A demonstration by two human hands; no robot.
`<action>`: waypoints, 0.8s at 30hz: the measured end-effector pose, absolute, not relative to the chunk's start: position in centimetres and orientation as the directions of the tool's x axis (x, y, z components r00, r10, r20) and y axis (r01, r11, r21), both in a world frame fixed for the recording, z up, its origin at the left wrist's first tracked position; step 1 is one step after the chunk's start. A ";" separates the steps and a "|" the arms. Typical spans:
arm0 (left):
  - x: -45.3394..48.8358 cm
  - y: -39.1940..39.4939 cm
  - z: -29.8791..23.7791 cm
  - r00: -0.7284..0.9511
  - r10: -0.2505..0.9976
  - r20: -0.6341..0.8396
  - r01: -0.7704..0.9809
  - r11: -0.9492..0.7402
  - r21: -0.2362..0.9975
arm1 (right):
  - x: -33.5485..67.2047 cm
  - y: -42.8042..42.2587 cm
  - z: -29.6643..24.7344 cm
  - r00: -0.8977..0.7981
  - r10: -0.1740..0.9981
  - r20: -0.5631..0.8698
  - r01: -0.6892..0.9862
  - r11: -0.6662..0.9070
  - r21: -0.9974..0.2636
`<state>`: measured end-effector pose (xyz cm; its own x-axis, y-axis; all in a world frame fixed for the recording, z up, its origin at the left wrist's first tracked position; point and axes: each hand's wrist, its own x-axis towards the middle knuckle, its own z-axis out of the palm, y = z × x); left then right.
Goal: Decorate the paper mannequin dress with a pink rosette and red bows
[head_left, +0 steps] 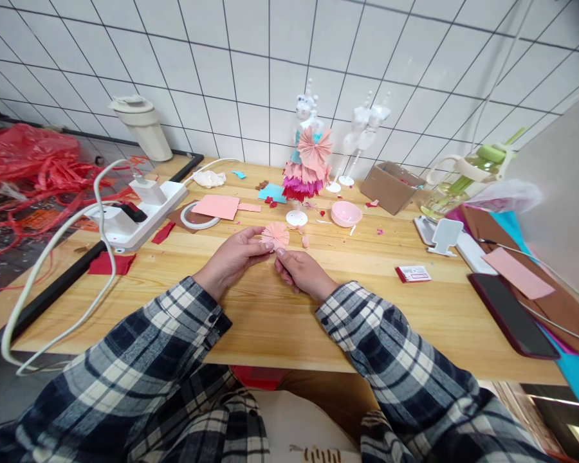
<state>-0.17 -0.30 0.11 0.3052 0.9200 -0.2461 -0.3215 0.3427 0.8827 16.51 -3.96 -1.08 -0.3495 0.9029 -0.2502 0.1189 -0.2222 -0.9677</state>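
Observation:
Between my two hands is a small pleated pink paper fan (275,235), spread into a round fan shape above the table. The fingers of my left hand (238,256) pinch it at its left and lower edge. At its lower edge, the thumb and fingers of my right hand (302,270) are closed on it too. Just behind stands a small white mannequin on a round base (296,218), dressed in a layered paper skirt (303,183) of pink, purple and red. A larger pleated pink fan (314,148) is fixed at its upper body.
Behind are two bare white mannequins (364,128), a pink bowl (346,213) and a cardboard box (390,185). To the left lie a power strip (149,215), tape roll (188,222) and pink paper (216,206). A phone (511,315) and drink bottle (468,177) are right.

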 end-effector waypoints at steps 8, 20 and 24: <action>-0.3 -0.1 0.4 0.277 0.930 -0.239 -0.330 0.326 0.886 | 16.6 -4.0 -1.0 -0.361 0.902 -0.239 0.098 -0.218 -0.971; 0.4 -0.7 0.4 0.274 0.936 -0.221 -0.349 0.311 0.884 | 16.5 -4.0 -1.1 -0.356 0.914 -0.193 0.054 -0.186 -0.981; 0.6 -0.8 0.4 0.270 0.936 -0.227 -0.349 0.315 0.882 | 16.3 -4.0 -1.1 -0.358 0.912 -0.198 0.063 -0.188 -0.980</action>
